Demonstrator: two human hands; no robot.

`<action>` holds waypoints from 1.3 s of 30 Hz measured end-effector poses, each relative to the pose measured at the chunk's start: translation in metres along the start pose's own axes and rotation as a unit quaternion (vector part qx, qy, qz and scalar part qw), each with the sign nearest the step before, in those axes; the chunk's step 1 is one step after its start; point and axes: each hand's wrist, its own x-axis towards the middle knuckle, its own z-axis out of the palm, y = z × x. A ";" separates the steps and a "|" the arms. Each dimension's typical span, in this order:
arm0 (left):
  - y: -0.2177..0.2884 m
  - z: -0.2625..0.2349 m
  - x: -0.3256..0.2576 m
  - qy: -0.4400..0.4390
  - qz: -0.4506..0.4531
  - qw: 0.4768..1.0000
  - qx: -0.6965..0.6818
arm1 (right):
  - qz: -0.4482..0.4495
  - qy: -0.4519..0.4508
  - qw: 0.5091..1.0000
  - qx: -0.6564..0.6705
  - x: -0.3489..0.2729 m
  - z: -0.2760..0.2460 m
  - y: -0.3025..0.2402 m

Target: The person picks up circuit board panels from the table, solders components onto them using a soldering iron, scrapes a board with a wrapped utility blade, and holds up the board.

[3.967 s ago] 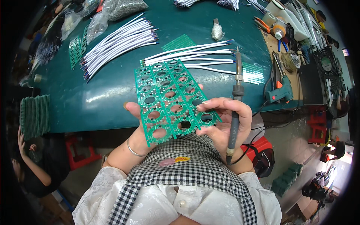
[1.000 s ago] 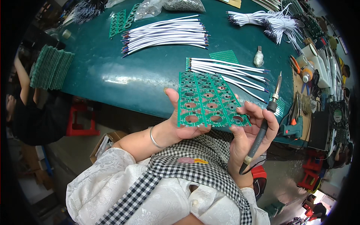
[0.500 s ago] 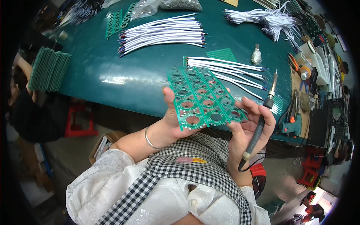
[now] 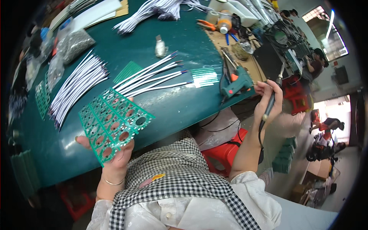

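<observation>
My left hand (image 4: 119,156) grips a green circuit board panel (image 4: 108,132) with rows of round holes, held tilted above the table's near edge. In my raised right hand (image 4: 264,100) is a soldering iron (image 4: 270,104), its metal tip pointing up and away and its cord hanging down beside my forearm. Just beyond the panel, several white cables (image 4: 153,78) with bared coloured ends lie fanned out. A green glue gun (image 4: 239,81) lies left of my right hand.
A thick row of white cables (image 4: 79,87) lies at left on the green table (image 4: 126,48). Farther back are a cable bundle (image 4: 147,15), a wrapped small tool (image 4: 160,48), orange-handled pliers (image 4: 207,25) and a bottle (image 4: 224,26). A red stool (image 4: 226,151) stands below the edge.
My right hand has let go of the panel and swung out to the right with the soldering iron. My left hand alone keeps the panel. The whole view has turned rightward.
</observation>
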 end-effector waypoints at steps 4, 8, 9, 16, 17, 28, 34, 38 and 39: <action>-0.007 0.020 0.003 0.026 0.005 0.998 0.057 | 0.026 -0.071 0.989 -0.125 0.012 -0.007 0.006; -0.011 0.024 0.012 0.069 0.014 0.993 0.090 | -0.070 -0.267 0.951 -0.142 0.003 0.036 -0.007; -0.013 0.025 0.013 0.073 0.021 0.993 0.094 | -0.120 -0.311 0.928 -0.164 0.004 0.046 -0.005; -0.001 0.026 0.001 0.046 0.060 0.989 0.128 | -0.181 -0.349 0.906 -0.159 0.011 0.092 -0.027; -0.003 0.029 0.001 0.042 0.054 0.989 0.131 | -0.180 -0.342 0.908 -0.162 0.006 0.094 -0.029; 0.070 0.013 0.002 -0.139 0.026 0.987 0.079 | -0.148 -0.331 0.927 -0.096 -0.026 0.248 -0.017; 0.079 0.018 -0.015 -0.120 0.106 0.987 0.017 | -0.143 -0.377 0.900 -0.166 -0.022 0.268 0.026; 0.075 0.030 -0.032 -0.056 0.155 0.984 0.064 | -0.099 -0.305 0.936 -0.145 -0.023 0.261 0.015; 0.074 0.029 -0.034 -0.053 0.161 0.983 0.065 | -0.088 -0.279 0.948 -0.124 -0.023 0.256 0.001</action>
